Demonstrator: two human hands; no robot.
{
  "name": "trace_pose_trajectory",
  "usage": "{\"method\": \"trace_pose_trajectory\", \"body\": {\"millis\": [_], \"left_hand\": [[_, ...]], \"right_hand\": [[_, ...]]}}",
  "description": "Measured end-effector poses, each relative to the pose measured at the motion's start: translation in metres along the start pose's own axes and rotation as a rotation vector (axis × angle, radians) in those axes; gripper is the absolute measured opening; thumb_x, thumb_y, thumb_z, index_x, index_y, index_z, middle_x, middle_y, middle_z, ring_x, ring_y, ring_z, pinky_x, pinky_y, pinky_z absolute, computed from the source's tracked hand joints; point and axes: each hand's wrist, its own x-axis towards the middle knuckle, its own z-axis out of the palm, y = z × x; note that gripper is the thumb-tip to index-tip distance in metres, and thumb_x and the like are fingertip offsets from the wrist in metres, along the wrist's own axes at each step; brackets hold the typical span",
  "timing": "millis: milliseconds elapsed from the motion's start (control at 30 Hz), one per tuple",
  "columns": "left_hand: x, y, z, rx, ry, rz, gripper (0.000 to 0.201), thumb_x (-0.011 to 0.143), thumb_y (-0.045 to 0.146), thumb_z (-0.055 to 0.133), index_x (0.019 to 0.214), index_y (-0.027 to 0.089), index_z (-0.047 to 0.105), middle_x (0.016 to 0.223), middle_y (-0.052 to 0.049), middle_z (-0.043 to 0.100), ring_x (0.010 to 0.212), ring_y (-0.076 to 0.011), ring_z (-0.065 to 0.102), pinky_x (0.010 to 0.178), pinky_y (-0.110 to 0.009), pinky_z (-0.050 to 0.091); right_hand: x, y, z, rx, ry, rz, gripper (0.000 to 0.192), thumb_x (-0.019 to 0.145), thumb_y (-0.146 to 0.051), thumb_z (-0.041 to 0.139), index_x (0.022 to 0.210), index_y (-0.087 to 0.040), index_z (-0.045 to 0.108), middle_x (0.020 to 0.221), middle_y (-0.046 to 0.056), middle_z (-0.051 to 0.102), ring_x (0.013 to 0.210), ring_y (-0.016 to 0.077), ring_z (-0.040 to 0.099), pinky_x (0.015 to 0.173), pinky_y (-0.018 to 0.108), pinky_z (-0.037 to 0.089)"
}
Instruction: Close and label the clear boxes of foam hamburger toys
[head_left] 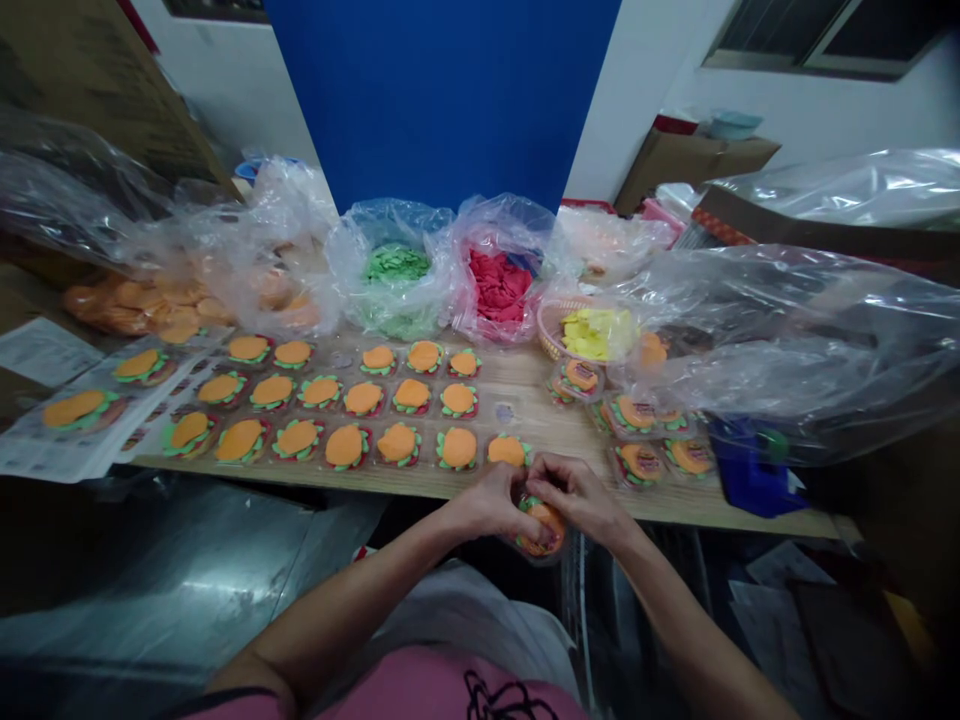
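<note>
At the table's front edge, both hands are on a small clear plastic box [543, 538] with an orange-topped toy burger in it. My left hand [493, 498] grips its left side, the thumb lying across the top. Over its far right edge curl the bent fingers of my right hand [576, 492]; the fingertips press near the rim. A printed label seems to show on the burger box, partly hidden by the fingers. Just behind my hands sits an open clear tray with another toy burger [507, 449], orange over green.
Several rows of burgers in clear trays [399, 444] cover the table's left and middle. Closed labelled boxes [640, 463] stand right, beside a blue tape dispenser [757, 470]. Behind are bags of green pieces [397, 264] and red pieces [498, 285], plus a basket [550, 330] of yellow pieces.
</note>
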Motion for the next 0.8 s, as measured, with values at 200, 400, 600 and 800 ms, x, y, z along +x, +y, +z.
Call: {"method": "trace_pose_trajectory", "body": {"millis": [200,400,600,800], "left_hand": [[0.000,0.003,0.000,0.130,-0.056,0.000,0.026,0.045,0.025,0.074,0.065,0.011,0.063,0.056,0.003,0.053,0.056,-0.0109,0.047,0.053,-0.021,0.035],[-0.003,0.002,0.003,-0.071,0.076,0.080,0.044,0.046,0.029,0.078,0.082,0.011,0.060,0.069,-0.001,0.058,0.062,-0.0113,0.051,0.056,-0.020,0.036],[-0.006,-0.004,0.008,-0.143,0.046,0.114,0.037,0.055,0.027,0.072,0.084,0.011,0.057,0.073,-0.002,0.057,0.064,-0.0111,0.051,0.060,-0.022,0.039],[-0.007,0.012,0.001,0.112,-0.142,0.117,0.031,0.053,0.027,0.072,0.074,0.010,0.057,0.060,0.005,0.045,0.053,-0.0054,0.038,0.048,-0.018,0.029]], "right_hand": [[-0.004,0.007,0.001,0.054,0.032,0.003,0.019,0.075,-0.028,0.058,0.060,-0.017,0.052,0.058,-0.002,0.047,0.058,0.0113,0.042,0.055,0.023,0.033],[-0.005,0.022,0.006,0.392,0.443,0.033,0.022,0.070,-0.031,0.063,0.060,-0.018,0.050,0.056,-0.005,0.040,0.051,0.0088,0.035,0.049,0.021,0.029],[-0.011,0.020,-0.012,0.223,0.322,-0.009,0.020,0.076,-0.031,0.058,0.064,-0.017,0.052,0.059,-0.003,0.042,0.056,0.0100,0.039,0.053,0.022,0.031],[-0.011,-0.001,-0.021,-0.096,-0.046,-0.038,0.014,0.077,-0.029,0.057,0.072,-0.016,0.055,0.066,-0.001,0.049,0.063,0.0121,0.044,0.058,0.023,0.034]]}}
